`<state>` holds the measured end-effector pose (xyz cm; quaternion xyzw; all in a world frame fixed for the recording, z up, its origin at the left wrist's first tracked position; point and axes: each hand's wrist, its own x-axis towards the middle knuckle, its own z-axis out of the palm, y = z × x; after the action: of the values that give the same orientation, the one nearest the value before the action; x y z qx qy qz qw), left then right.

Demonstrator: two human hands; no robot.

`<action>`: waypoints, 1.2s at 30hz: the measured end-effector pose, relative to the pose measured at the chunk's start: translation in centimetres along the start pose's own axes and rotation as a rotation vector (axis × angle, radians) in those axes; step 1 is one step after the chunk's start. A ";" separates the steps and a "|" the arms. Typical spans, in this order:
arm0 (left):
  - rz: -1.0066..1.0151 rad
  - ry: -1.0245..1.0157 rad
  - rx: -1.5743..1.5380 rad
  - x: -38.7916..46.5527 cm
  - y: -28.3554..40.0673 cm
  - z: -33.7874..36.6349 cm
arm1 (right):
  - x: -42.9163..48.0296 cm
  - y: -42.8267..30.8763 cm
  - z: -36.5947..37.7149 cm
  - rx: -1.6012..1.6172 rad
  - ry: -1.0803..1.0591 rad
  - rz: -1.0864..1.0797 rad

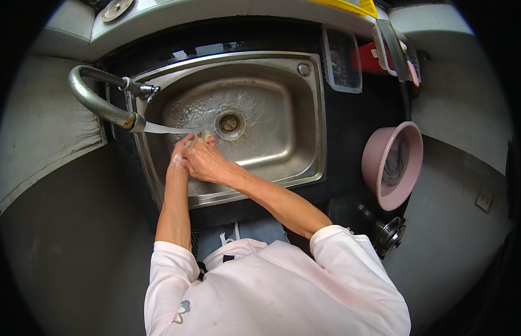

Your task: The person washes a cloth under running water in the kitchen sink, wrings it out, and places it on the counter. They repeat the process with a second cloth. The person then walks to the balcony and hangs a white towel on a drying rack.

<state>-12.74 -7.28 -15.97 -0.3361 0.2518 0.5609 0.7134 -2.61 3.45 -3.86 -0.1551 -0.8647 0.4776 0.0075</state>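
Observation:
Both wet hands are together over the left part of a stainless steel sink (264, 155), under running water (168, 128) from a curved metal faucet (94, 103). My left hand (178, 153) is at the left, partly covered by my right hand (205, 159). A small pale, yellowish thing (207, 135) shows at the fingertips of my right hand; what it is cannot be made out. A greyish bit also shows between the hands. The drain (229, 123) lies just beyond the fingers, with water spreading around it.
Right of the sink, a pink plastic basin (371, 155) stands tilted on the black counter (342, 126). A clear plastic container (342, 63) is at the back right, beside a holder with a wide blade (392, 46) and a pink-handled tool (413, 73). A glass lid (390, 235) is lower right.

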 end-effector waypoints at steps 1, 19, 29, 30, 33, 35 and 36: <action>0.081 0.115 -0.006 -0.2 -0.1 0.2 | -0.1 0.1 -0.3 0.017 -0.049 0.002; 0.243 -0.185 0.199 -5.9 -5.5 6.3 | 3.0 6.7 -1.8 1.385 0.071 0.506; 0.270 -0.185 0.352 -5.9 -3.7 6.9 | 4.6 4.5 -3.4 1.139 -0.197 0.540; 0.303 -0.185 0.403 -6.0 -3.7 7.0 | 5.1 4.7 -2.7 1.112 -0.150 0.530; 0.298 -0.091 0.557 -6.4 -3.1 7.2 | 7.4 6.1 -0.4 0.890 -0.241 0.615; 0.262 0.040 0.609 -6.2 -2.6 7.0 | 8.6 6.7 1.2 0.749 -0.284 0.599; 0.253 0.097 0.628 -6.0 -2.2 6.9 | 9.4 6.7 2.1 0.679 -0.325 0.597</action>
<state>-12.15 -6.15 -6.68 -0.0923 0.4857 0.5234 0.6940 -10.16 7.65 -11.84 -0.3086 -0.5676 0.7324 -0.2150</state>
